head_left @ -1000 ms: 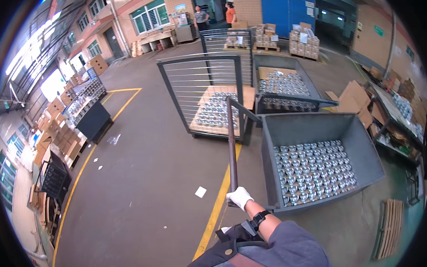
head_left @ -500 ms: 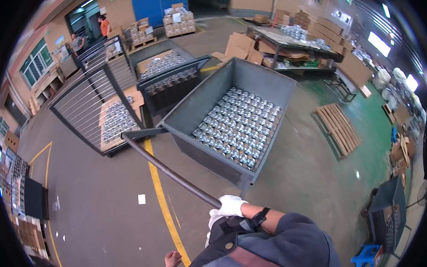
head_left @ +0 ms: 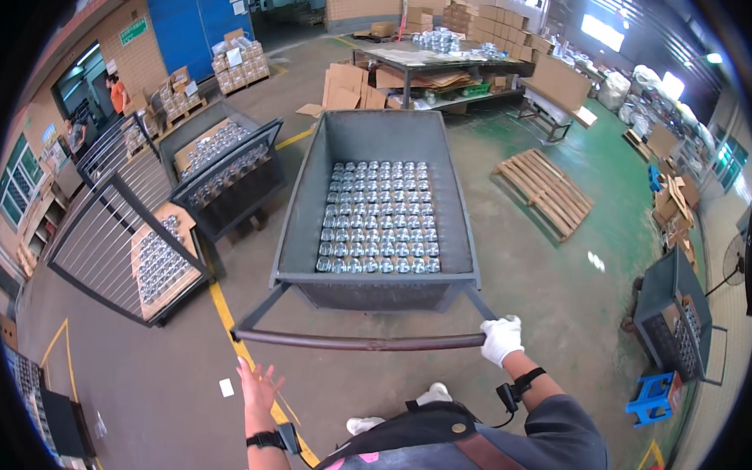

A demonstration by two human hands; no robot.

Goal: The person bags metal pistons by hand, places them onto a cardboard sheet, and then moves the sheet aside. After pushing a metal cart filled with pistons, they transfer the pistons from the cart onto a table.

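A grey metal cart (head_left: 365,297) stands straight ahead of me. Rows of shiny round metal parts (head_left: 378,223) lie on its floor. From its near end a brown push handle (head_left: 360,342) reaches toward me. My right hand (head_left: 501,340), in a white glove, is wrapped round the right end of that bar. Bare, with fingers spread, my left hand (head_left: 259,388) is just below the bar's left end and holds nothing. Both wrists carry a black strap with a small device.
To the left are a wire-sided cart (head_left: 156,256) and another grey cart (head_left: 233,168), both holding metal parts. A wooden pallet (head_left: 545,191) lies right of my cart. Beyond stands a loaded workbench (head_left: 448,63). At far right are a grey cart (head_left: 667,316) and a blue stool (head_left: 653,400).
The cart and its handle have swung from slanting to straight in front of me. My left hand has risen toward the handle's left end; my right hand keeps its hold.
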